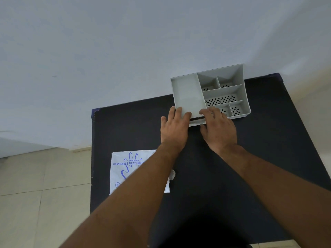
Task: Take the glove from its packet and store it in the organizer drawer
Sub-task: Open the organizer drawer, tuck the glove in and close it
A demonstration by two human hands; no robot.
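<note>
A grey organizer (187, 90) with several compartments stands at the far edge of the black table (268, 140). Its low drawer front (196, 124) shows between my hands, with a thin dark gap above it. My left hand (174, 129) rests its fingers over the organizer's front left rim. My right hand (219, 127) has its fingers on the front rim and its thumb down by the drawer front. The white glove packet (125, 169) with blue print lies flat at the table's near left, partly under my left forearm. A crinkled white bit (172, 174) pokes out at its right edge.
A pale wall rises right behind the organizer. Beige floor tiles (35, 194) lie left of the table, whose left edge runs close to the packet. Bare black tabletop spreads to the right of my right arm.
</note>
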